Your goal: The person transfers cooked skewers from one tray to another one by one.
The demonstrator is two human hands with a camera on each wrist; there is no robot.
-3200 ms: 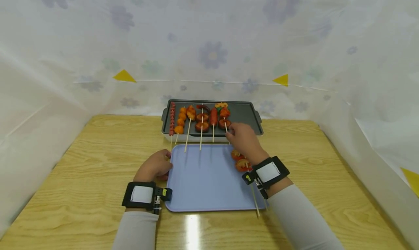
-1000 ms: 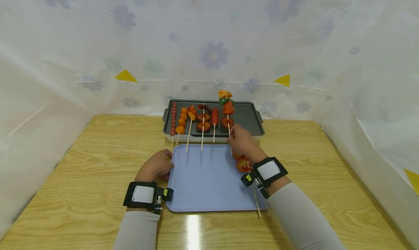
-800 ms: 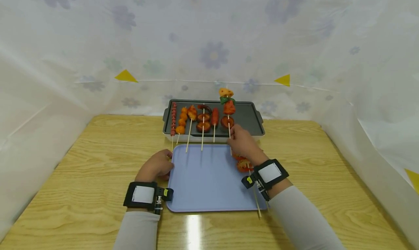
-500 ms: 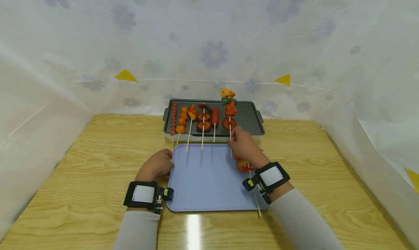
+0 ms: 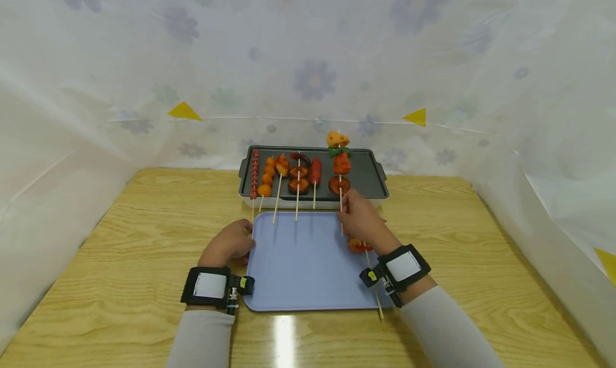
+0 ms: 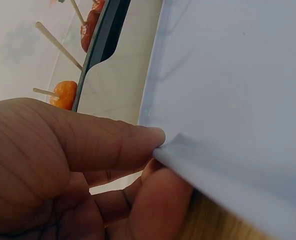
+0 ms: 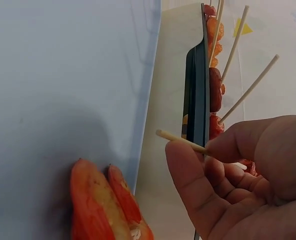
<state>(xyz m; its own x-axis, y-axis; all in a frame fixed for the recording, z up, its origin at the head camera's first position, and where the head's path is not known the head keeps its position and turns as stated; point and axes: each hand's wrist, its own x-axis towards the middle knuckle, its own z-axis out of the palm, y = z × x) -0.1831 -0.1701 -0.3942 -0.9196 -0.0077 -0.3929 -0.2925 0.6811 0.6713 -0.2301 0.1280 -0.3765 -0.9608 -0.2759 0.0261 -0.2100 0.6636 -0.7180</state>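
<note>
My right hand (image 5: pixel 358 214) pinches the wooden stick of a mixed skewer (image 5: pixel 339 165) and holds it raised and tilted up over the dark grill pan (image 5: pixel 366 167); the stick's end (image 7: pixel 178 139) pokes out past the thumb. The skewer carries a yellow wedge, a green piece, an orange chunk and a brown round. My left hand (image 5: pixel 230 243) grips the left rim of the lavender tray (image 5: pixel 298 266), thumb on top and fingers (image 6: pixel 158 195) under the edge (image 6: pixel 188 160). Another skewer with red slices (image 5: pixel 357 244) lies on the tray by my right wrist, also seen as red slices (image 7: pixel 105 207).
Several skewers (image 5: pixel 281 175) lie side by side in the left half of the pan, sticks reaching over the tray's far edge. The wooden table (image 5: pixel 144 223) is walled in by white flowered sheeting (image 5: pixel 313 63) on three sides.
My right hand has lifted the mixed skewer off the pan, tipped it upward and shifted it slightly right. The left hand has stayed on the tray rim.
</note>
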